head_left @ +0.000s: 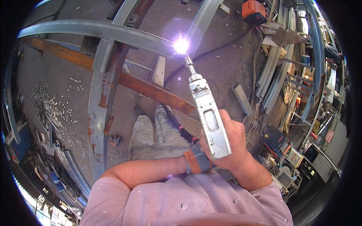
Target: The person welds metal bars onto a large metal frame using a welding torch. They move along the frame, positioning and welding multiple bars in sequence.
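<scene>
Silver metal welding torch (210, 118), its small label unreadable, slants up to a white glare (181, 46) at the grey steel frame (139, 35). The bare right hand (234, 136) is clamped around its body; forearm (151, 171) across the torso, the gloved left hand (197, 160) sits close beside, fingers hidden, its grip impossible to tell.

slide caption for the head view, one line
Right hand gripping a silver torch, gloved left hand close by, as a bright spark flares at a grey steel frame.

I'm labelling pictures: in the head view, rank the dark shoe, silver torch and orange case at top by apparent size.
1. Silver torch
2. Orange case
3. Dark shoe
Nearness probably enlarges the torch.
</scene>
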A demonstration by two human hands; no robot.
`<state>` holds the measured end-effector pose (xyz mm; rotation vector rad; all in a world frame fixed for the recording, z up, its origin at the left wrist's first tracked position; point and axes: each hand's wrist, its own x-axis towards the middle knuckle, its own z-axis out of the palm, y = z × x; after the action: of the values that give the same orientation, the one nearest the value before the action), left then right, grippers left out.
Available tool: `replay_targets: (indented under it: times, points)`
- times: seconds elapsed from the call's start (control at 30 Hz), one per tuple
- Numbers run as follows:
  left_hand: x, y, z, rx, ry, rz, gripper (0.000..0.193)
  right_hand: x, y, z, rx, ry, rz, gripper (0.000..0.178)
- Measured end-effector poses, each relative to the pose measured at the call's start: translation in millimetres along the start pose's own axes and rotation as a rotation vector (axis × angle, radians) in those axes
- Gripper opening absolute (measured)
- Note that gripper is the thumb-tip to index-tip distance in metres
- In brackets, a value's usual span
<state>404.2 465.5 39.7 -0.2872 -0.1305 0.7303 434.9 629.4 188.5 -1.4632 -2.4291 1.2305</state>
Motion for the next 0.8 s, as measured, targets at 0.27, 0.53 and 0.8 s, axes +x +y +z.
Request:
replay_targets:
  times: [0.27,0.53,0.8]
  points:
    - [8,-6,-2,-0.205,-0.010,-0.017,0.044,0,-6,-3,-0.065,-0.017,0.012,0.041]
    - [12,-14,-6,-0.256,-0.008,-0.030,0.044,-1,-9,-6,-0.108,-0.054,0.043,0.043]
    - [10,-19,-7,-0.277,0.001,-0.044,0.043,-3,-8,-6,-0.095,-0.055,0.052,0.044]
